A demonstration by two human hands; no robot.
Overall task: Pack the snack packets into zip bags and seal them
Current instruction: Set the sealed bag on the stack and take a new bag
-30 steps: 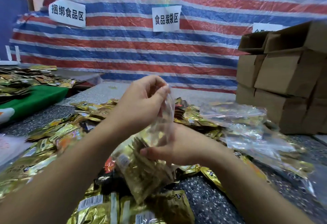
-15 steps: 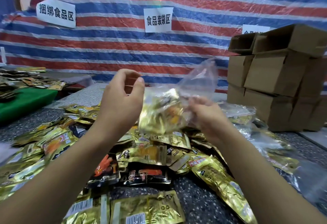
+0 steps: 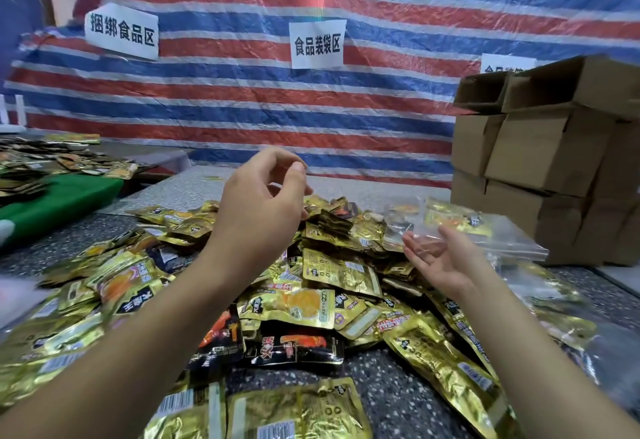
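1. The filled zip bag [image 3: 460, 227] lies on the counter [image 3: 398, 400] just beyond the right hand [image 3: 441, 258], at the right edge of the heap of snack packets [image 3: 311, 286] and near the stacked cardboard boxes [image 3: 550, 161]. I cannot tell whether the fingertips touch its near corner.
2. The right hand is palm-up with fingers spread and relaxed, holding nothing.
3. The left hand [image 3: 263, 203] hovers above the middle of the heap with fingers loosely curled toward the thumb; nothing shows between them.
4. The bag lies flat, its long axis running left to right and slanting slightly down toward the right; gold packets show through the clear plastic at its left and middle, and its right end is bare plastic. Which end carries the zip strip cannot be made out.
5. Half a second ago both hands held this bag up in the air between them, above the heap; now it has left both hands and sits to the right on the counter, with the hands apart and empty.
6. More clear bags [image 3: 568, 317] holding gold packets lie along the right side of the counter.
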